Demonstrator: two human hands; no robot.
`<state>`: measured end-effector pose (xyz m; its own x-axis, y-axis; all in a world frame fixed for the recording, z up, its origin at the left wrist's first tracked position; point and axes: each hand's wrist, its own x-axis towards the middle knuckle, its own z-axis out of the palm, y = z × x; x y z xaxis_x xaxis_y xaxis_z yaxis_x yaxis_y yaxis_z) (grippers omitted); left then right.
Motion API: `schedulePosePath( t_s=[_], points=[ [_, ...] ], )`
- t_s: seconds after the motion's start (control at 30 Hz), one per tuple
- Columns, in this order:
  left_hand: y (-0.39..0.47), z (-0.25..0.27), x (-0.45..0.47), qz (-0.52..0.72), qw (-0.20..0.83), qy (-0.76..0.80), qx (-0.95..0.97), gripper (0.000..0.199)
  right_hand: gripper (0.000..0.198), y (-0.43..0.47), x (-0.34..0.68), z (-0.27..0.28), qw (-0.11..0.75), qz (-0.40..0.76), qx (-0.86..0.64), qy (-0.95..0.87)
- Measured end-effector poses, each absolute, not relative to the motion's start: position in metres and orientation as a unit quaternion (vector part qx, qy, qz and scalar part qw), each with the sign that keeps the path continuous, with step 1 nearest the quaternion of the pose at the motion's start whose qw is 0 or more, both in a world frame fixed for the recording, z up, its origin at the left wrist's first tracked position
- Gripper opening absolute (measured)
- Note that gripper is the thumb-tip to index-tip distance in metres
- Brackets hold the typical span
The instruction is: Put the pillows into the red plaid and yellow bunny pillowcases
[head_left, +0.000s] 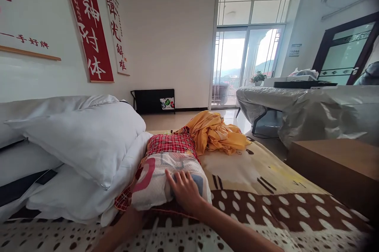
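A pillow (154, 187) in white fabric with pink and blue patches lies on the bed in front of me. Its far end sits inside a red plaid pillowcase (170, 144), and more red plaid cloth shows along its left side. My right hand (186, 191) rests on top of the pillow with its fingers spread. At the pillow's near left corner is my left hand (134, 214), low and blurred. The pillow and cloth hide its fingers, so whether it grips anything does not show.
White pillows (89, 137) are piled on the left. A crumpled orange cloth (213, 131) lies beyond the plaid case. Under everything spreads a brown and beige blanket (251, 173). A brown box (334, 165) and a plastic-covered table (325, 106) stand on the right.
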<state>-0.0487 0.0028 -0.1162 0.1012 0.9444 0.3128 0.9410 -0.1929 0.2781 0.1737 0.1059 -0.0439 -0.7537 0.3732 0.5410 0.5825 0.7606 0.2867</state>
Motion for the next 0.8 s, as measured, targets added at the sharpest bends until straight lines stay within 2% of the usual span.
schedulePosePath(
  t_s=[0.13, 0.2, 0.33, 0.43, 0.5, 0.57, 0.7, 0.8],
  points=[
    [-0.003, -0.104, -0.008, 0.074, 0.019, 0.627, 0.775, 0.065, 0.072, 0.120, 0.173, 0.006, 0.217, -0.149, -0.271, -0.926],
    [0.010, -0.098, 0.010, 0.028, 0.011, 0.652, 0.758, 0.058, 0.071, 0.123, 0.171, 0.027, 0.218, -0.137, -0.266, -0.929],
    [0.041, -0.075, 0.046, -0.012, 0.021, 0.651, 0.759, 0.040, 0.060, 0.136, 0.168, 0.064, 0.208, -0.177, -0.258, -0.927],
    [0.043, -0.053, 0.079, -0.010, 0.028, 0.621, 0.784, 0.038, 0.053, 0.146, 0.175, 0.080, 0.214, -0.237, -0.242, -0.916],
    [0.033, -0.047, 0.098, -0.025, 0.037, 0.595, 0.803, 0.039, 0.052, 0.146, 0.185, 0.070, 0.221, -0.265, -0.215, -0.914],
    [0.022, -0.055, 0.110, -0.046, 0.039, 0.568, 0.821, 0.038, 0.053, 0.137, 0.198, 0.038, 0.221, -0.273, -0.173, -0.920],
    [0.015, -0.107, 0.120, -0.042, 0.034, 0.551, 0.833, 0.030, 0.050, 0.110, 0.219, -0.051, 0.193, -0.257, -0.101, -0.941],
    [0.015, -0.137, 0.124, 0.016, 0.020, 0.540, 0.842, 0.022, 0.050, 0.108, 0.219, -0.071, 0.184, -0.242, -0.133, -0.943]
  ],
)
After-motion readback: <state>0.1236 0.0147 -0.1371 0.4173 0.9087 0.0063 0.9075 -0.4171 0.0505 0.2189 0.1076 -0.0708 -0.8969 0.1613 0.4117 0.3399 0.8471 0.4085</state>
